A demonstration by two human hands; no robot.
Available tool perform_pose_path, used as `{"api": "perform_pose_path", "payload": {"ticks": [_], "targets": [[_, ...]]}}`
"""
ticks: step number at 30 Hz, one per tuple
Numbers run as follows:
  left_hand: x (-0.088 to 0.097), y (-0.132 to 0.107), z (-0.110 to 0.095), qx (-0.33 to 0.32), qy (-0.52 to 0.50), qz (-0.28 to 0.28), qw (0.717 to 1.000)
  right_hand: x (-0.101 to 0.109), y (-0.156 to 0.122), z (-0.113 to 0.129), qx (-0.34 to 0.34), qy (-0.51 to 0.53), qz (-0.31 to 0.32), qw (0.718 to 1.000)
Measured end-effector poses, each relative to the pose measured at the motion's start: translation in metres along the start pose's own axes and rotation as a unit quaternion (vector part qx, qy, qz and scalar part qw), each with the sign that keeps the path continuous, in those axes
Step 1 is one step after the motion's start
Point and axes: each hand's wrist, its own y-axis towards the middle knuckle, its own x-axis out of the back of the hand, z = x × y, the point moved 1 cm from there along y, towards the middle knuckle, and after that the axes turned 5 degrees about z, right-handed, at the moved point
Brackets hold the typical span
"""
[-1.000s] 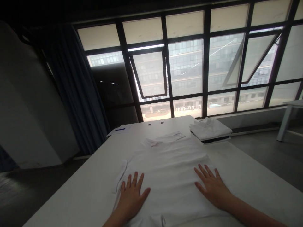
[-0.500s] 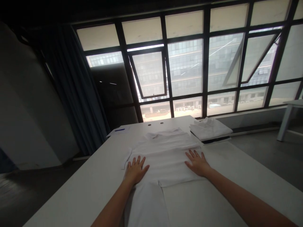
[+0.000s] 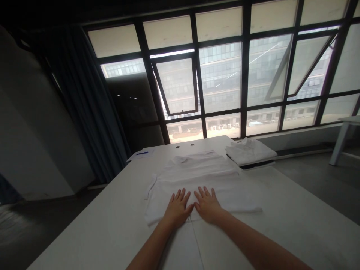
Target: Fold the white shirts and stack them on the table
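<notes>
A white collared shirt [image 3: 213, 187] lies folded flat on the white table [image 3: 284, 221], with its collar at the far side and a sleeve edge showing at the left. My left hand [image 3: 177, 208] rests palm down on the near edge of the shirt, fingers spread. My right hand [image 3: 207, 205] lies the same way just beside it, and the two hands almost touch at the middle. Neither hand grips the cloth.
A stack of folded white garments [image 3: 249, 152] sits on a dark board at the table's far right. A sheet of paper [image 3: 140, 155] with a blue pen lies at the far left corner. Beyond the table are a large window and a dark curtain [image 3: 92, 101].
The shirt's near part now lies folded up, leaving a shorter, wider bundle. Both hands have moved toward each other, to the middle of its near edge.
</notes>
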Motion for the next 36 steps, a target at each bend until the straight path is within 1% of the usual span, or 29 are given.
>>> {"api": "perform_pose_path", "payload": {"ticks": [1, 3, 5, 7, 10, 12, 13, 15, 16, 17, 18, 20, 21, 23, 25, 26, 28, 29, 31, 33, 34, 36], "targets": [[0.001, -0.006, 0.006, -0.001, 0.003, 0.003, 1.0, 0.0, -0.004, -0.002, 0.003, 0.003, 0.007, 1.0], [0.004, -0.021, 0.023, -0.005, 0.007, 0.004, 1.0, 0.004, -0.015, -0.018, -0.001, -0.001, 0.014, 1.0], [0.005, -0.039, 0.042, -0.009, 0.011, -0.001, 1.0, 0.011, -0.029, -0.046, -0.016, -0.011, 0.019, 1.0], [0.004, -0.057, 0.06, -0.013, 0.015, -0.009, 1.0, 0.019, -0.045, -0.08, -0.035, -0.023, 0.022, 0.999], [0.001, -0.082, 0.084, -0.011, 0.017, -0.019, 1.0, 0.026, -0.066, -0.129, -0.082, -0.05, 0.011, 0.995], [0.002, -0.097, 0.095, -0.013, 0.008, -0.038, 0.999, 0.028, -0.077, -0.154, -0.124, -0.066, -0.006, 0.99], [0.004, -0.104, 0.097, -0.015, -0.001, -0.059, 0.998, 0.028, -0.081, -0.161, -0.149, -0.076, -0.02, 0.986], [0.013, -0.117, 0.095, -0.032, -0.024, -0.106, 0.994, 0.03, -0.088, -0.165, -0.19, -0.106, -0.069, 0.973], [0.019, -0.123, 0.09, -0.051, -0.037, -0.119, 0.991, 0.032, -0.091, -0.162, -0.193, -0.127, -0.102, 0.968], [0.026, -0.127, 0.082, -0.075, -0.05, -0.12, 0.989, 0.035, -0.093, -0.154, -0.178, -0.147, -0.136, 0.964], [0.032, -0.131, 0.072, -0.103, -0.064, -0.107, 0.987, 0.038, -0.094, -0.144, -0.146, -0.161, -0.165, 0.962], [0.044, -0.135, 0.048, -0.156, -0.096, -0.05, 0.982, 0.047, -0.095, -0.118, -0.066, -0.158, -0.201, 0.965], [0.047, -0.136, 0.036, -0.173, -0.112, -0.021, 0.978, 0.052, -0.095, -0.103, -0.03, -0.142, -0.203, 0.968], [0.051, -0.134, 0.016, -0.184, -0.141, 0.012, 0.973, 0.062, -0.092, -0.071, 0.022, -0.093, -0.182, 0.979], [0.047, -0.128, 0.004, -0.183, -0.157, 0.013, 0.97, 0.068, -0.088, -0.038, 0.079, -0.043, -0.132, 0.987], [0.044, -0.124, 0.001, -0.185, -0.158, 0.003, 0.97, 0.069, -0.087, -0.02, 0.113, -0.017, -0.106, 0.988], [0.036, -0.116, 0.001, -0.186, -0.153, -0.027, 0.97, 0.067, -0.085, 0.015, 0.183, 0.032, -0.074, 0.98], [0.031, -0.112, 0.002, -0.175, -0.152, -0.048, 0.972, 0.064, -0.084, 0.031, 0.221, 0.051, -0.066, 0.972], [0.024, -0.106, 0.008, -0.13, -0.165, -0.089, 0.974, 0.053, -0.083, 0.06, 0.304, 0.076, -0.039, 0.949], [0.018, -0.103, 0.015, -0.078, -0.191, -0.116, 0.972, 0.038, -0.081, 0.078, 0.381, 0.069, -0.014, 0.922], [0.017, -0.103, 0.018, -0.06, -0.203, -0.125, 0.969, 0.031, -0.081, 0.083, 0.406, 0.057, -0.009, 0.912], [0.015, -0.104, 0.022, -0.038, -0.218, -0.137, 0.966, 0.018, -0.079, 0.087, 0.428, 0.031, -0.013, 0.903]]}}
